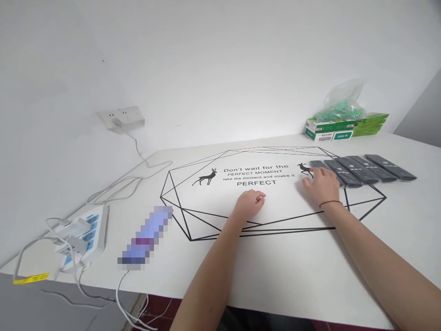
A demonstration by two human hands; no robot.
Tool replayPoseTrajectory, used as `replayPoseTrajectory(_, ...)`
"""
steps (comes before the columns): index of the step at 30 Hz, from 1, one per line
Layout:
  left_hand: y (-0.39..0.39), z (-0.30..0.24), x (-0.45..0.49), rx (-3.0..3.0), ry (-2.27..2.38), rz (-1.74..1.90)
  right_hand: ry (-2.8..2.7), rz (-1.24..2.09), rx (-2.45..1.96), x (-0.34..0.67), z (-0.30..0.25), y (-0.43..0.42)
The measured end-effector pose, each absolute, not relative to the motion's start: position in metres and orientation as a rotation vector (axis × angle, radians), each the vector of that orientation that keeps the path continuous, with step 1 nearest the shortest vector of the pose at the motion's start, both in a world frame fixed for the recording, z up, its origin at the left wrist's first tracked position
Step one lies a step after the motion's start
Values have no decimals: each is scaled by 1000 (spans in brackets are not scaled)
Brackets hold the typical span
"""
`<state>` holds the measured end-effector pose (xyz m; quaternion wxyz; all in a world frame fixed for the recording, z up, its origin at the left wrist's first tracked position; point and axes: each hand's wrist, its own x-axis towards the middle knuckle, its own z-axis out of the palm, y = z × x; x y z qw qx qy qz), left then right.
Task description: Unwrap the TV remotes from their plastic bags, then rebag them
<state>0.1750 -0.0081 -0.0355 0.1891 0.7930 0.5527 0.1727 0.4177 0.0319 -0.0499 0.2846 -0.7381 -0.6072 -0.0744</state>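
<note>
My left hand (248, 203) rests on the white table (275, 257) below the printed word PERFECT, with its fingers curled in and nothing visible in them. My right hand (321, 183) lies palm down further right, fingers stretched toward the nearest of several dark remote controls (361, 169). It touches or covers the leftmost remote's near end. The remotes lie side by side in a row at the right. A thin red band circles my right wrist.
A white power strip (84, 232) with plugs and loose cables sits at the left edge, beside a blurred-out object (146, 236). A wall socket (122, 117) hangs on the left wall. Green boxes (344, 126) and a plastic bag stand at the back right.
</note>
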Motion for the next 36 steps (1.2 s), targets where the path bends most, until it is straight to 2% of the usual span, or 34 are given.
replayPoseTrajectory(7,-10,-34,176,2229,1562,491,-1560,-162,-2208,436,-57,33)
replayPoseTrajectory(22,-10,-38,176,2265,1548,487,-1559,-177,-2120,434,-57,39)
replayPoseTrajectory(28,-11,-35,176,2260,1551,471,-1446,1,-2307,428,-51,31)
replayPoseTrajectory(36,-13,-33,177,2260,1546,459,-1309,165,-2336,432,-47,32)
